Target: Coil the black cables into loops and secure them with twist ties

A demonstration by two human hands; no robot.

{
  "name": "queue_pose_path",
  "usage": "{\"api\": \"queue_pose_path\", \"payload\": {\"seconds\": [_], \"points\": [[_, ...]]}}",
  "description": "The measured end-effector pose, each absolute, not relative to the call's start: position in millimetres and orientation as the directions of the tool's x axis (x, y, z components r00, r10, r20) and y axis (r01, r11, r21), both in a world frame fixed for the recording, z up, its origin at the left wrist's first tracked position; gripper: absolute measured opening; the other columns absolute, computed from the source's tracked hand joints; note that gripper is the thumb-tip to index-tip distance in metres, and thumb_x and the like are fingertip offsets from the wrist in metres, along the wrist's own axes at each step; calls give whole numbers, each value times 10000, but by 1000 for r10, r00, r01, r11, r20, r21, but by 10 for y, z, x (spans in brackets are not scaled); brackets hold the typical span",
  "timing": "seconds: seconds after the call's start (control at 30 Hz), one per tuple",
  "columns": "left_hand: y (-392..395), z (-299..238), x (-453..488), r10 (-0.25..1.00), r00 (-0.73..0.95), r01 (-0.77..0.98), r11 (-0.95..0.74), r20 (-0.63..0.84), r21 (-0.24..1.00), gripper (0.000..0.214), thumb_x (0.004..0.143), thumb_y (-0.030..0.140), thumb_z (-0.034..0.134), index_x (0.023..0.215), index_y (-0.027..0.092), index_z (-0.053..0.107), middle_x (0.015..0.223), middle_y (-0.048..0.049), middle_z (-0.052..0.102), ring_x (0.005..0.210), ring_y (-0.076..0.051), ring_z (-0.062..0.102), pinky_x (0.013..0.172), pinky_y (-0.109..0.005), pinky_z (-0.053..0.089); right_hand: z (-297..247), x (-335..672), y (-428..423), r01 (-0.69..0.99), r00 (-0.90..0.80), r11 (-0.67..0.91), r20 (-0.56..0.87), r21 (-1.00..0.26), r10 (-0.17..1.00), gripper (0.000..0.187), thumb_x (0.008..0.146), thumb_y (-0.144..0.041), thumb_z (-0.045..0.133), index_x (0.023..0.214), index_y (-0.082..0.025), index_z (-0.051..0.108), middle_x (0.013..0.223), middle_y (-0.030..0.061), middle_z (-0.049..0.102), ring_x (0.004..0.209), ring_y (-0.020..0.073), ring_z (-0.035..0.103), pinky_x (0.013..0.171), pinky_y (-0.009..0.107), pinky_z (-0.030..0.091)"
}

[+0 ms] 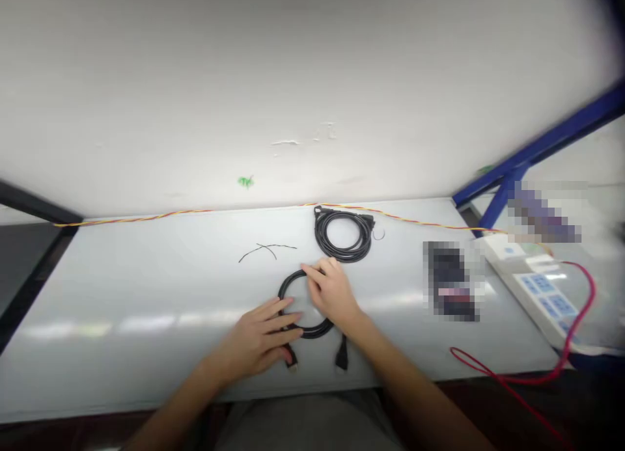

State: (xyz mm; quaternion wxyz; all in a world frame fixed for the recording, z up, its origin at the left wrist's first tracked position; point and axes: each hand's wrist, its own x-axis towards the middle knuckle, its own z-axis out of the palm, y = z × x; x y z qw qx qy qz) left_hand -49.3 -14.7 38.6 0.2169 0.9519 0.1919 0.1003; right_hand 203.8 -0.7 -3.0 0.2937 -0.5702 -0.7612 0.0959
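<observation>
- The left hand [261, 340] lies palm down near the front edge of the table [122, 288], about the middle of its width. Its grip is open: the fingers are stretched out flat across the front left part of a black coiled cable [288, 285], pressing on it rather than closing round it.
- The right hand [332, 291] rests on the back right part of the same coil, fingers bent over the loop and the forefinger pointing left along it. The thumb is hidden, so I cannot tell whether this grip pinches the cable or only lies on it.
- The coil lies flat on the table between and under both hands. Its two plugs, one [291, 361] under the left fingers and one [342, 358] just in front of the right wrist, point toward the front edge.
- A second coiled cable [344, 254] lies behind the right hand, close to the back edge.
- Thin black ties [266, 248] lie loose to the left of it.
- A twisted yellow-and-red wire [146, 217] runs along the back edge.
- At the right edge sits a white power strip [537, 288], and a red cable [508, 377] loops off the front right corner.
</observation>
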Motion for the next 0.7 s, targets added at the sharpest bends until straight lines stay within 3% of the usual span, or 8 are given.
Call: {"api": "queue_pose_path", "payload": {"seconds": [0.2,0.43,0.57,0.7], "points": [[-115,361,-490,407,907,311,-821,109,479,488,992,467,660,1449,306,611,1515,-36,603,1552,-311,365,1239,-554,413,-14,1982,90,795,-143,324,361,-513,922,362,955,-85,533,1218,-197,754,986,99,629,910,244,529,846,394,489],[-196,458,-432,521,853,421,-726,34,544,458,977,416,689,1418,304,641,1559,-20,558,1555,-308,356,1241,-548,417,10,1992,159,727,-86,323,385,-606,919,259,1002,-161,551,1135,-211,768,935,64,676,896,218,590,860,371,521],[-216,499,-403,531,847,434,-711,18,554,464,953,390,716,1404,298,656,1531,-37,587,1537,-314,391,1213,-541,458,142,2154,39,566,-41,303,341,-766,939,257,1034,-251,548,1221,-228,724,1094,76,711,1022,213,669,938,373,556],[-233,531,-398,545,837,426,-699,42,574,464,940,356,732,1394,288,665,1515,-51,601,1531,-315,401,1205,-537,467,226,2378,-318,609,-8,254,314,-752,949,277,1039,-271,535,1252,-232,709,1163,98,694,1110,238,659,990,412,546]]}}
